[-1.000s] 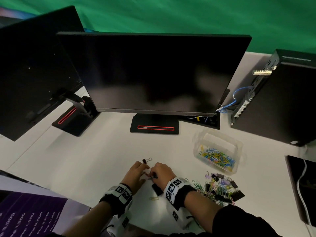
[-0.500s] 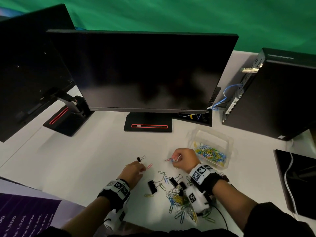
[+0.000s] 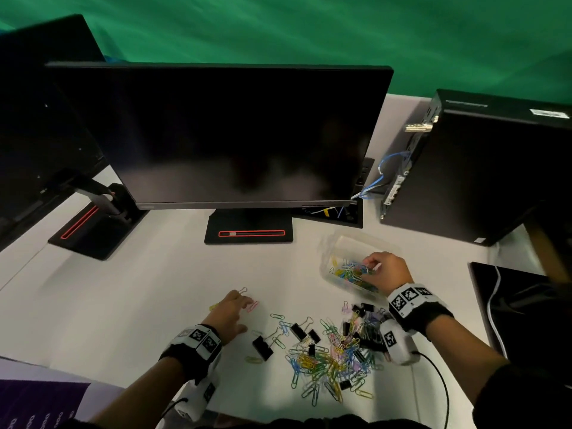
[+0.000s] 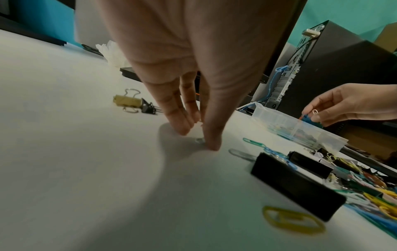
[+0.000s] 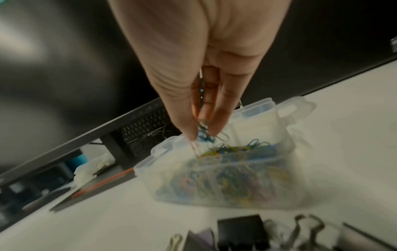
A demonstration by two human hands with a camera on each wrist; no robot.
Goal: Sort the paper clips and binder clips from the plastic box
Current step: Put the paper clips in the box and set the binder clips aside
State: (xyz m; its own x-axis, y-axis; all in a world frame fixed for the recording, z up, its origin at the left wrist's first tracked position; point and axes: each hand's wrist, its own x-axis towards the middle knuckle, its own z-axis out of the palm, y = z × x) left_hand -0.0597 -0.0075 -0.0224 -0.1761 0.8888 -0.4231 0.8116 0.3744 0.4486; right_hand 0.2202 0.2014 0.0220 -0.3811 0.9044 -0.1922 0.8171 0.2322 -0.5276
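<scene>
Right hand (image 3: 387,269) poised over the clear plastic box (image 3: 340,246), thumb and fingertips (image 5: 217,125) pinched on a few paper clips (image 5: 204,135) right above the box's open top; blue ones and a white one visible in the pinch from the left wrist view. Beneath that pinch, a heap of coloured clips (image 3: 351,272) inside the box. Near the right wrist, on the side away from the box, a mixed pile of clips (image 3: 328,360) spread on the white table (image 3: 123,305), black binder clips (image 3: 262,348) lying among them and at its edge.

Left hand (image 3: 230,314) down on the table well apart from the box, fingers straight, tips (image 4: 211,144) pressed to the surface on a small pale clip, mostly hidden under them. Just past those fingertips, a pink paper clip (image 3: 253,305). Farther beyond, a gold binder clip (image 4: 126,101) and a small black one (image 4: 148,107) side by side. Near the left wrist, a yellow paper clip (image 4: 293,220) flat on the table beside a large black binder clip (image 4: 298,185).
</scene>
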